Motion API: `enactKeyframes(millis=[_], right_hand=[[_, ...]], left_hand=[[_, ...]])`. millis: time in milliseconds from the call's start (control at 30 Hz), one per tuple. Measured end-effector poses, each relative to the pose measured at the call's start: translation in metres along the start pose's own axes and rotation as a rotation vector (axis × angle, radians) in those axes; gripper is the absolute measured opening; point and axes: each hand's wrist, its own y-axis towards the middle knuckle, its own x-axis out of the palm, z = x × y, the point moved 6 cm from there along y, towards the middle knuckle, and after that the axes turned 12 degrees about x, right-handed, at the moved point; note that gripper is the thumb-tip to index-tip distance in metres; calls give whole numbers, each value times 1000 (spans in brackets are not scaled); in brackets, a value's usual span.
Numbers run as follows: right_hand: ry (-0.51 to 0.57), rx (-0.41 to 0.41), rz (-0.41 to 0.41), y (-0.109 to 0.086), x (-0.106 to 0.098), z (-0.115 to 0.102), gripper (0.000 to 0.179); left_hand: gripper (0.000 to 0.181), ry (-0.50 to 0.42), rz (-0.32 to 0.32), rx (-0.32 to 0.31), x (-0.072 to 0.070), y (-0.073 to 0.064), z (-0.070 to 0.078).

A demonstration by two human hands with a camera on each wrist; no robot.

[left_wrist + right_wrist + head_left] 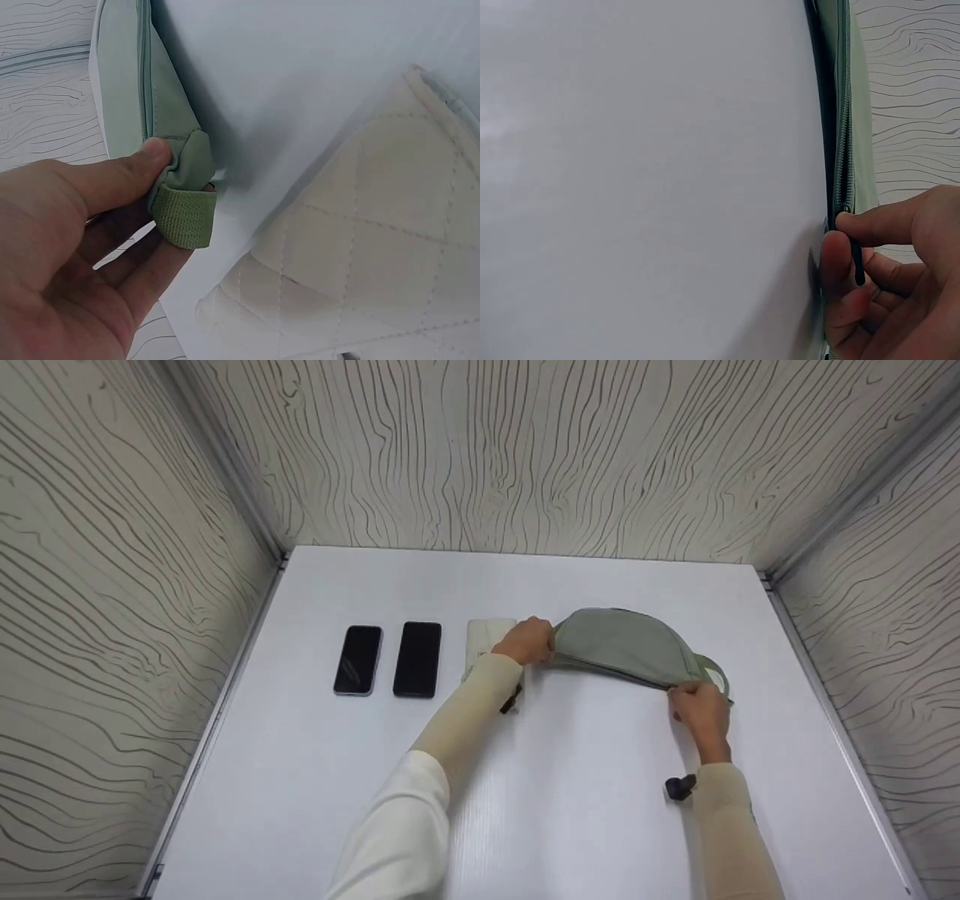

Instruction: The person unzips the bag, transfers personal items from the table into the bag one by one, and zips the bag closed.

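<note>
A sage-green waist bag lies on the right half of the table, its zipper along the near edge. My left hand pinches the bag's left end. There, in the left wrist view, the thumb presses on the fabric corner beside a green webbing strap. At the other end my right hand pinches the zipper by its dark pull, between thumb and index finger. Zipper teeth run away from that pull along the bag's edge. A cream quilted pouch lies near the left hand, which partly covers it in the head view.
Two phones with dark screens, a left one and a right one, lie side by side on the white table. A green strap loop sticks out past the bag's right end. Wood-patterned walls enclose the table's back and sides.
</note>
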Motion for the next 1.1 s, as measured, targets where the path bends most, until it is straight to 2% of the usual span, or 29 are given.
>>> enactKeyframes(millis=[133,267,467,600,800,1000,1100], right_hand=[[5,-14,-3,-1,0,0,28],[2,-1,6,-1,-1,1,23],[-7,27,18,-1,-2,3,22],[-12,40,34,-1,-3,5,24],[-12,79,30,-1,-6,10,26],[-7,105,34,1,-10,12,30],[-11,107,47,1,-13,12,32]], left_hand=[[23,12,-10,-1,1,0,0],[12,13,-7,0,1,-1,1],[18,8,8,8,2,-2,1],[14,4,19,-1,2,-3,1],[20,-6,16,-16,1,-3,0],[5,-16,22,-11,-1,-4,0],[10,-14,40,-15,-3,-6,0]])
